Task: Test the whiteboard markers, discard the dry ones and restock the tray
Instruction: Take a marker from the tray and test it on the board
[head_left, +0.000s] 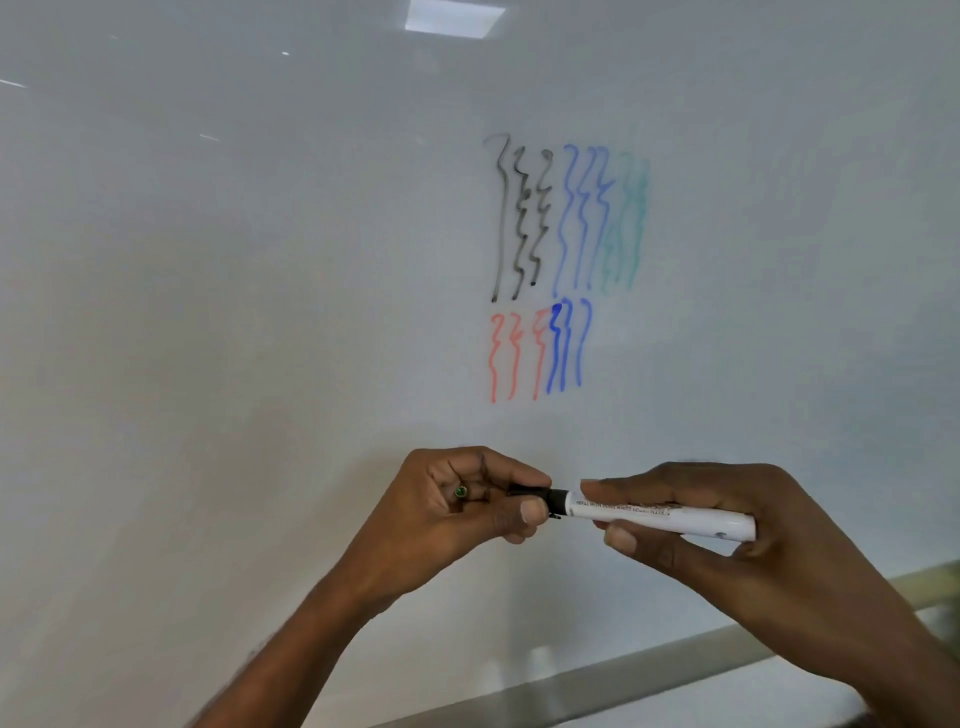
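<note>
white-barrelled marker (660, 517) with black printed text and a black cap (545, 497), held level in front of the whiteboard (260, 312). right hand (727, 525) pinches the barrel from 3 o'clock, left hand (467, 509) pinches the cap from 9 o'clock. black, blue, green, red squiggles (566, 260) at 12 o'clock above the marker.

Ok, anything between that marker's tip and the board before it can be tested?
Yes: the black cap sits over the tip end of the marker. The left hand grips the cap, the right hand holds the white barrel. Otherwise, nothing visible stands between the marker and the whiteboard.
</note>
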